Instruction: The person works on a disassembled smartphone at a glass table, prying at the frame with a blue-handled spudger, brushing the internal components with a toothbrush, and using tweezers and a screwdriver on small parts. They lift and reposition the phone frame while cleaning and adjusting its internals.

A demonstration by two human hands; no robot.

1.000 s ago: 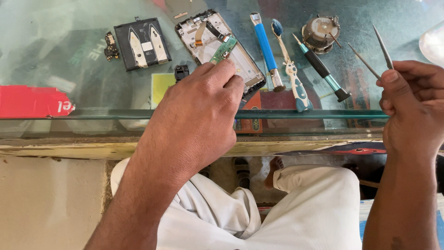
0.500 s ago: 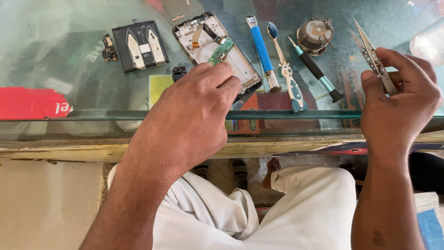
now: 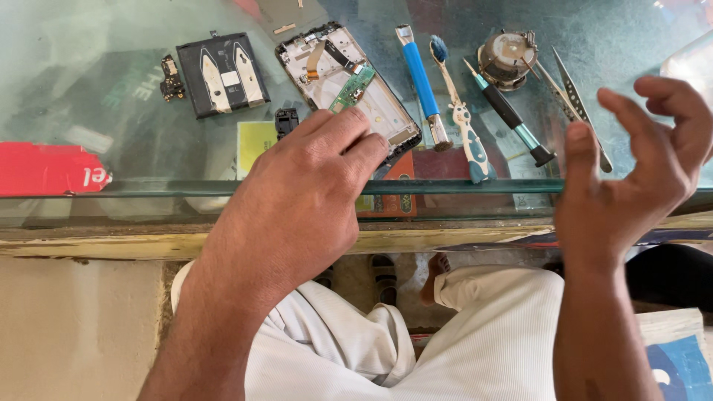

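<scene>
My left hand (image 3: 297, 200) lies palm down on the glass counter, fingertips pressing the near end of an opened phone (image 3: 327, 63). The phone's back is off and a small green circuit board (image 3: 353, 87) sits just past my fingertips. My right hand (image 3: 631, 178) hovers at the right with fingers spread and nothing in it. Metal tweezers (image 3: 573, 104) lie on the glass just beyond it, apart from the fingers.
Between my hands lie a blue-handled tool (image 3: 420, 74), a toothbrush (image 3: 464, 122) and a black and teal screwdriver (image 3: 512, 119). A round metal part (image 3: 505, 56) is behind them. A black cover plate (image 3: 221, 74), small loose parts (image 3: 286, 120), a yellow note (image 3: 255, 141) and a red card (image 3: 44, 169) lie left. The glass edge (image 3: 148, 186) runs across.
My right hand held the tweezers half a second ago; now the tweezers lie on the glass and the hand is open. My left hand has stayed on the phone.
</scene>
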